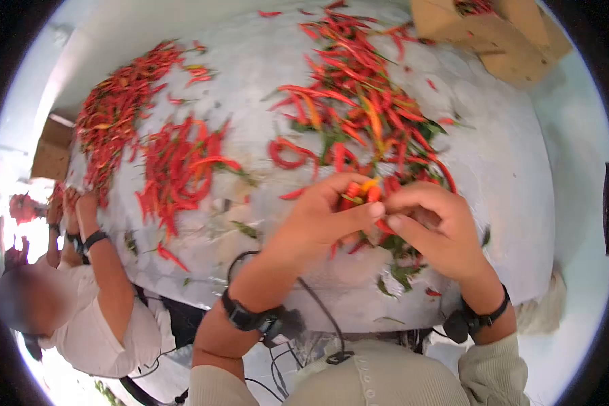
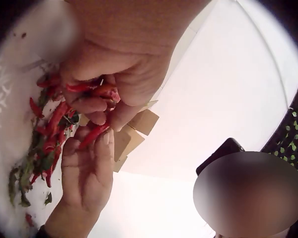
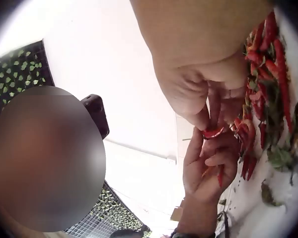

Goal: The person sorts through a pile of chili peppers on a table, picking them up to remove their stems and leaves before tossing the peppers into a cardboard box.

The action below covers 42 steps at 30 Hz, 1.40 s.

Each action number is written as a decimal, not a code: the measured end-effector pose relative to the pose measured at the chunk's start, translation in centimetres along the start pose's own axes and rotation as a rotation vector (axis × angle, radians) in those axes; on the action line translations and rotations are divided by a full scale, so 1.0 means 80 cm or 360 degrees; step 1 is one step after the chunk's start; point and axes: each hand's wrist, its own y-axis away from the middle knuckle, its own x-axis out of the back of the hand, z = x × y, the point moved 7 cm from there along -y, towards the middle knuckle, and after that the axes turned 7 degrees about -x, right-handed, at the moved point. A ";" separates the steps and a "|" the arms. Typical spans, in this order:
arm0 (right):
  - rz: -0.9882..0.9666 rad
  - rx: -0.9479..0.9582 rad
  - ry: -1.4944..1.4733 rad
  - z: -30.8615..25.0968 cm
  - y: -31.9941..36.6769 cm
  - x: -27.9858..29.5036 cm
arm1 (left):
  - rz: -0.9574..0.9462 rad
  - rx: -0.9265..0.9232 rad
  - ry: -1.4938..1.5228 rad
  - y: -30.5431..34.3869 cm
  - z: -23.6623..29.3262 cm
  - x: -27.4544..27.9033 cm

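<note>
My left hand [image 1: 314, 220] grips a few red and orange chili peppers [image 1: 370, 193], their ends showing above its curled fingers. Facing it, my right hand [image 1: 436, 227] pinches a red chili pepper [image 2: 95, 135] by fingers and thumb. That pepper also meets the left hand's fingertips in the left wrist view. In the right wrist view, the pinched red pepper lies between the two hands, and other peppers [image 3: 221, 174] stick out of the left palm. Both hands are over the near end of a long heap of chili peppers [image 1: 358, 88] with green leaves mixed in.
Two more chili pepper piles lie to the left, a near one [image 1: 176, 169] and a farther one [image 1: 118, 101]. A cardboard box [image 1: 494, 34] stands at the back right of the white table [image 1: 250, 88]. Another person [image 1: 108, 318] works at the left edge. Loose leaves [image 1: 402, 271] lie near me.
</note>
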 end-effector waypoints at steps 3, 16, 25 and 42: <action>0.0367 0.0247 0.0743 -0.026 -0.001 0.036 | 0.0001 0.0049 0.0373 0.000 0.001 0.001; 0.0586 -0.0190 0.1443 0.019 -0.002 0.117 | 0.0088 -0.0142 0.0817 -0.009 0.006 0.021; 0.0730 -0.0085 0.0685 0.007 -0.003 0.118 | 0.0101 -0.0056 0.0946 -0.004 0.010 0.020; 0.0272 -0.0222 -0.0149 0.031 -0.013 0.084 | 0.2324 -0.1005 -0.1780 0.109 0.173 0.242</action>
